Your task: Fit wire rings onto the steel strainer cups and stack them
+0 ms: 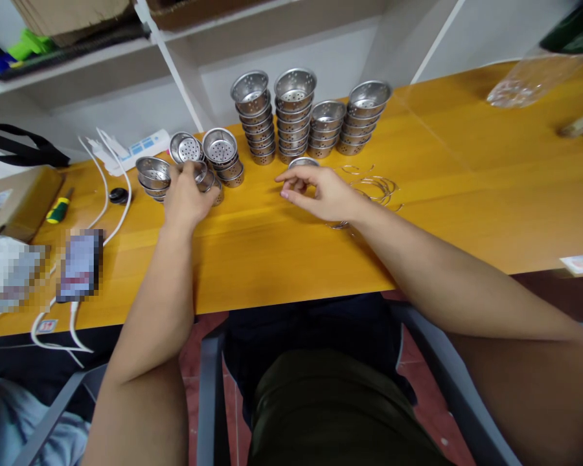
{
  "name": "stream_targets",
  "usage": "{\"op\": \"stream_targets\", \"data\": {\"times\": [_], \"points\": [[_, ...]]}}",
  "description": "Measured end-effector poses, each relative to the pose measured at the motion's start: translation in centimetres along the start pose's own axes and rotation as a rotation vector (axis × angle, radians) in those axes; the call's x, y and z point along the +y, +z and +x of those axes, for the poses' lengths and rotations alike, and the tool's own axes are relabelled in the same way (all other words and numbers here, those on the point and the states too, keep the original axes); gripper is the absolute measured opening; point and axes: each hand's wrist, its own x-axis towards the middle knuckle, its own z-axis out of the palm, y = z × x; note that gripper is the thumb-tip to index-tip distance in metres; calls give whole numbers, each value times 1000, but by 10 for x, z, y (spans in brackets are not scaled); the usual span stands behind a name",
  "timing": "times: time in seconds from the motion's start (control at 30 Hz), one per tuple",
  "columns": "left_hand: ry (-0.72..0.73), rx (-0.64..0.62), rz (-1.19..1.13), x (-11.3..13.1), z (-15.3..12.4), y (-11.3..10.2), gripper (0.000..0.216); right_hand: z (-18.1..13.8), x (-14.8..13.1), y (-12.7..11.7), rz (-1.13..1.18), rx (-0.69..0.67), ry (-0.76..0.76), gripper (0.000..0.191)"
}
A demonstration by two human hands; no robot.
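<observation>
My left hand [187, 197] is closed around a small perforated metal cup [202, 176], fingers over its rim and thumb at its near side. Close by stand more such cups, among them a short stack [153, 173] to the left and another stack [221, 149] to the right. My right hand [323, 193] hovers over the table with its index finger stretched and the thumb apart; nothing shows between them. Just behind it, a single metal cup [304, 162] is partly hidden by the fingers. Several thin metal wire rings [376, 188] lie to the right of that hand.
Tall stacks of perforated cups [295, 116] line the back of the wooden table [291, 259]. On the left are a power strip [140, 150], white cables, a phone [80, 265] and a green-yellow screwdriver [59, 207]. A clear plastic container [519, 84] lies at the back right.
</observation>
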Motion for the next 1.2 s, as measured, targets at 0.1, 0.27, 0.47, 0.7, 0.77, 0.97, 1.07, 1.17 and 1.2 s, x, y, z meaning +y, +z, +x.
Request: {"op": "stream_targets", "data": {"times": [0.1, 0.27, 0.47, 0.7, 0.77, 0.97, 1.07, 1.17, 1.2], "points": [[-18, -32, 19, 6, -4, -5, 63, 0, -1, 0, -3, -1, 14, 46], [67, 24, -47, -12, 4, 9, 51, 0, -4, 0, -5, -18, 31, 45], [131, 67, -131, -32, 11, 22, 50, 0, -6, -1, -14, -22, 52, 44], [156, 91, -115, -32, 13, 23, 61, 0, -9, -1, -17, -35, 57, 43], [127, 67, -38, -28, 12, 19, 66, 0, -8, -1, -22, -34, 58, 43], [35, 47, -12, -6, 3, 4, 75, 2, -1, -9, -81, 37, 89, 47], [28, 48, -29, -1, -1, 1, 75, 4, 4, -15, -133, 76, 133, 52], [98, 102, -118, -5, -2, 0, 72, 7, 3, -25, -218, 105, 178, 50], [129, 126, -154, -7, -2, 0, 69, 8, 1, -30, -265, 125, 201, 47]]}}
